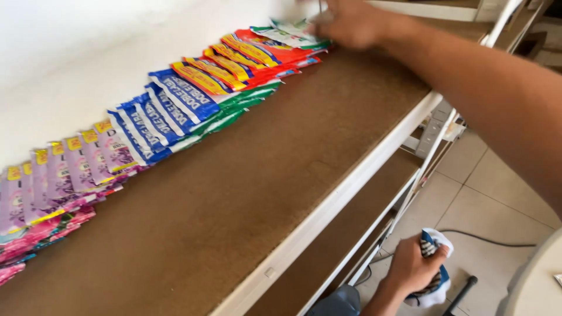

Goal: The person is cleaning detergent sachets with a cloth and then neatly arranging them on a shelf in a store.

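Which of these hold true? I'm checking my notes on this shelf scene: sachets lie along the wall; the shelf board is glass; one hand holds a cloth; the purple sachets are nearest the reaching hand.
1. Sachets lie in an overlapping row along the white wall: true.
2. The shelf board is glass: false, it is brown board.
3. The left hand holds a cloth: true.
4. The purple sachets lie nearest the right hand: false, green-and-white ones do.

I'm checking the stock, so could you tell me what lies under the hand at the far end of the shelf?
The right hand rests on green-and-white sachets that top the row, overlapping the red-and-yellow sachets. How many lie beneath the hand is hidden. The left hand grips a cloth below the shelf.
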